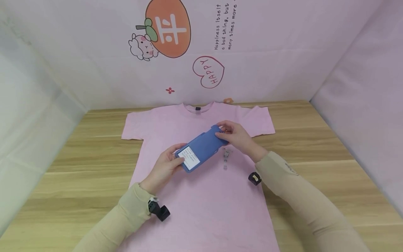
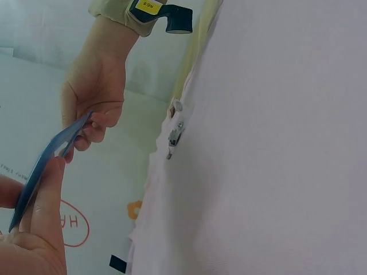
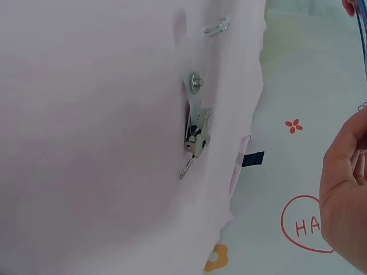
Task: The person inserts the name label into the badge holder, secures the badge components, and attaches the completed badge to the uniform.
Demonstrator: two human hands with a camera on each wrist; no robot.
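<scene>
Both hands grip the blue card holder, one at each end, and hold it above the chest of the pink T-shirt. Left hand pinches the near-left end, thumb on top beside the white label, fingers underneath. Right hand pinches the far-right end with curled fingers. Holder is tilted, its long axis running from near-left up to far-right, label side up. Left wrist view shows the holder edge-on, thin, clamped between thumb and fingers of the left hand, the right hand at its far end.

Metal badge clip lies on the shirt just below the holder's right end, apart from both hands. Right wrist view shows the clip with a round stud at top and a small pin sticking out at the bottom. A second small metal piece lies further along the shirt; can't tell what it is.

Shirt is spread flat, collar away from the person, on the wooden table. Backdrop behind it has a "HAPPY" heart.
</scene>
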